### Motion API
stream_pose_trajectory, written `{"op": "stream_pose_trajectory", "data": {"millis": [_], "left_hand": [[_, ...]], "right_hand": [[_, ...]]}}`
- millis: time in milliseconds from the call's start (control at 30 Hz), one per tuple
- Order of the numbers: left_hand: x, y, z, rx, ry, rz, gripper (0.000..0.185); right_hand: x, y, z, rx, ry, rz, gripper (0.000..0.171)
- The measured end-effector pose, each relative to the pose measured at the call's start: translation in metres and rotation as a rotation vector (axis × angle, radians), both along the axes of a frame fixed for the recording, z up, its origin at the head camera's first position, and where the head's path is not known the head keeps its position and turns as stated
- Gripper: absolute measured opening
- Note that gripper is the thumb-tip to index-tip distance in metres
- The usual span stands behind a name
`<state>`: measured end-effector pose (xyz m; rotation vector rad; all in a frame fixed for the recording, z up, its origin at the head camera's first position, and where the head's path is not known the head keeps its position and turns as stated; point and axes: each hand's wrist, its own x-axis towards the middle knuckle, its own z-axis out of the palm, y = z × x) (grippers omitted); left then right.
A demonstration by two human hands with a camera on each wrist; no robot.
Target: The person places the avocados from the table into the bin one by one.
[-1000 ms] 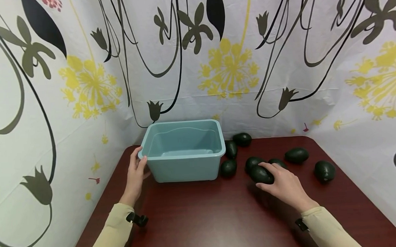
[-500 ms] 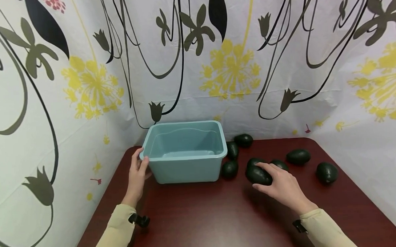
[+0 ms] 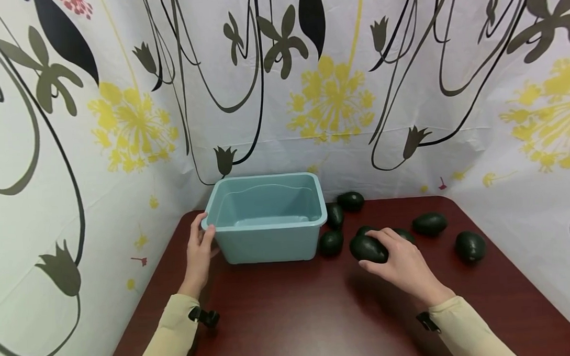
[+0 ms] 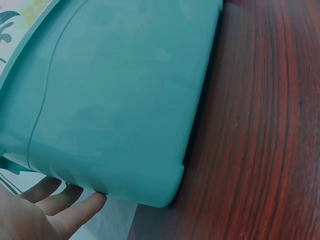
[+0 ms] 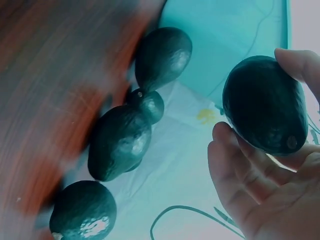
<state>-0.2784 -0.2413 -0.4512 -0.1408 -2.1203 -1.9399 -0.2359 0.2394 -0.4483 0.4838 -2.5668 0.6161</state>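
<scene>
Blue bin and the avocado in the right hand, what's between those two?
In the head view, another avocado sits between the blue bin and the held avocado.

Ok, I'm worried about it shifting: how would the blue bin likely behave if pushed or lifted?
The bin is probably light for its size: it looks like plastic, and nothing shows inside. It seems fairly stiff, with no buckling visible where the left hand touches it. Pushed low, it may slide rather than tip, given its broad base.
</scene>
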Motion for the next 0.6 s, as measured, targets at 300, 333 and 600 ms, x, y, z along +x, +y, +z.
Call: {"op": "stream_pose_trajectory", "data": {"millis": [300, 333, 600], "left_hand": [[-0.001, 0.002, -0.003, 0.023, 0.018, 0.080, 0.055], [-0.001, 0.002, -0.004, 0.026, 0.018, 0.086, 0.055], [-0.002, 0.003, -0.005, 0.029, 0.030, 0.107, 0.052]], "right_hand": [[-0.004, -0.015, 0.005, -0.032, 0.004, 0.030, 0.063], [-0.004, -0.017, 0.005, -0.036, 0.002, 0.031, 0.064], [-0.006, -0.028, 0.010, -0.072, 0.018, 0.050, 0.066]]}}
